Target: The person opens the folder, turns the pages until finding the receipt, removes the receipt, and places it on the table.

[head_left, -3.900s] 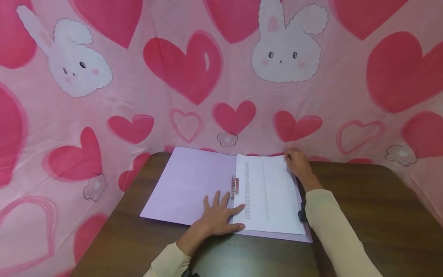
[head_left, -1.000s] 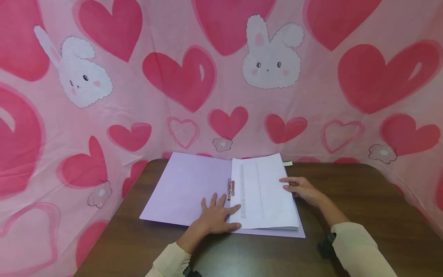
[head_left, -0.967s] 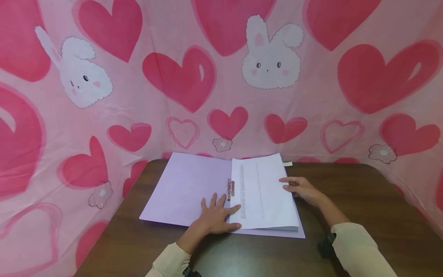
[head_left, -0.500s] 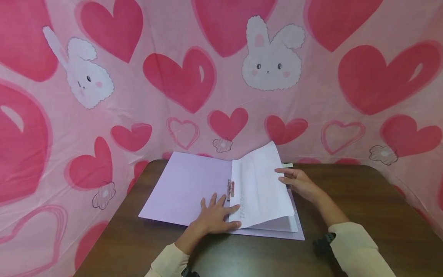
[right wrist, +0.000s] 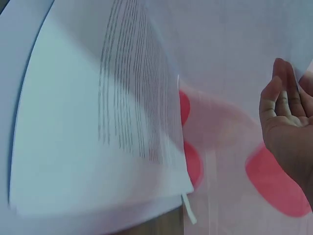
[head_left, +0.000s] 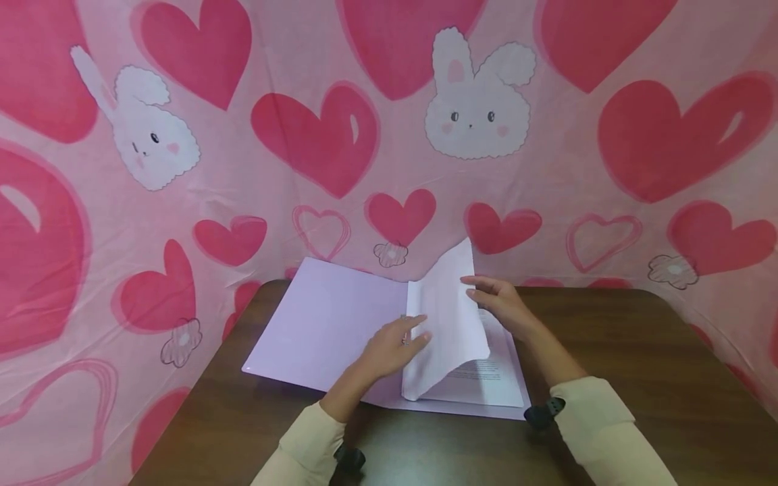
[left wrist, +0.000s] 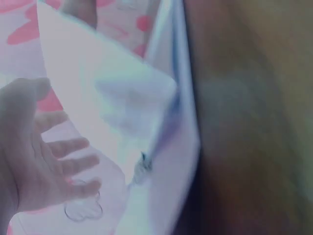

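Note:
A lilac folder [head_left: 328, 317] lies spread on the table, its metal clip [left wrist: 143, 169] near the fold. My right hand [head_left: 501, 307] pinches the outer edge of a lifted white sheet [head_left: 450, 317], which curves up and leans left; whether it is one sheet or more I cannot tell. Beneath it a printed page [right wrist: 132, 93] with rows of text is uncovered. With fingers spread, my left hand [head_left: 389, 344] is raised beside the sheet's inner part, near the fold. In the left wrist view the left palm [left wrist: 36, 161] faces the paper and grips nothing.
Brown wooden table [head_left: 608, 378] surrounds the folder. Close behind it hangs a pink cloth [head_left: 547, 169] with hearts and rabbits. A small pale tab [right wrist: 188, 209] sticks out from the page's edge. Dark wrist devices [head_left: 543, 413] sit at both cuffs.
The top sheet, lying nearly flat a second ago, has risen and swung left with my right hand. My left hand has come up off the paper. The folder's left cover has tilted slightly.

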A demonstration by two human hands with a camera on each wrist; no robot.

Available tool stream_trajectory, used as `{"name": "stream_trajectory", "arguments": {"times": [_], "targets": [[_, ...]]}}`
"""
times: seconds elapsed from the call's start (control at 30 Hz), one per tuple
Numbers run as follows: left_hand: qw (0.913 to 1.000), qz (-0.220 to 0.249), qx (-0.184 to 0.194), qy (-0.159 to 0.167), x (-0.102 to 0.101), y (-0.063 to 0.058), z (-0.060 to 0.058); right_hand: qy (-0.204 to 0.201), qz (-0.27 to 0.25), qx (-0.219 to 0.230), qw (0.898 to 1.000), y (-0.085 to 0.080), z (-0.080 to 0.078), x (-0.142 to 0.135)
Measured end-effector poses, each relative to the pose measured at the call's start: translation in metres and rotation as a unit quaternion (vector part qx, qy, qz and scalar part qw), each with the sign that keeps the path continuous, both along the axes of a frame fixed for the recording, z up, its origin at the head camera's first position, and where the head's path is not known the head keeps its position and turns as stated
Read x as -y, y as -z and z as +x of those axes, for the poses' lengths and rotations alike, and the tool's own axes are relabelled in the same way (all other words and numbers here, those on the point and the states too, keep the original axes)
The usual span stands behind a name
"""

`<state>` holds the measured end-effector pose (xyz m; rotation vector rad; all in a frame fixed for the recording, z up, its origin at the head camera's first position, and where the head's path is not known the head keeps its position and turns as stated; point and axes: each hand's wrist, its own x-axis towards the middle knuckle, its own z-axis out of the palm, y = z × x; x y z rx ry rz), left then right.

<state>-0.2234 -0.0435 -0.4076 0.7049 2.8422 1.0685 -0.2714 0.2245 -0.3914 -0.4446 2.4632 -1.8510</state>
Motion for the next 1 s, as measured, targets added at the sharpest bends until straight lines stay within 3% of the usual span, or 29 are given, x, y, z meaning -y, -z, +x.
{"name": "stream_trajectory", "arguments": {"times": [0.17,0.27,0.37,0.53,0.67,0.83,1.0], "targets": [[0.986,0.15,0.07,0.017,-0.021,-0.021,-0.007,-0.03,-0.101,0.01,0.994,-0.003,-0.003,0.02],[0.9752,0.202,0.088,0.022,-0.029,-0.034,-0.011,-0.049,-0.148,0.014,0.988,-0.003,-0.004,0.034],[0.9698,0.223,0.097,0.016,-0.032,-0.043,-0.014,-0.066,-0.178,0.018,0.982,-0.003,-0.005,0.045],[0.9655,0.237,0.109,0.007,-0.03,-0.05,-0.018,-0.079,-0.225,0.036,0.97,-0.002,-0.007,0.056],[0.9609,0.256,0.105,0.014,-0.024,-0.051,-0.022,-0.099,-0.229,0.043,0.967,0.0,-0.008,0.06],[0.9716,0.218,0.092,-0.006,-0.016,-0.055,-0.025,-0.134,-0.206,0.054,0.968,0.005,-0.008,0.064],[0.9874,0.152,0.021,-0.036,-0.007,-0.056,-0.029,-0.163,-0.183,0.062,0.967,0.011,-0.008,0.066]]}}
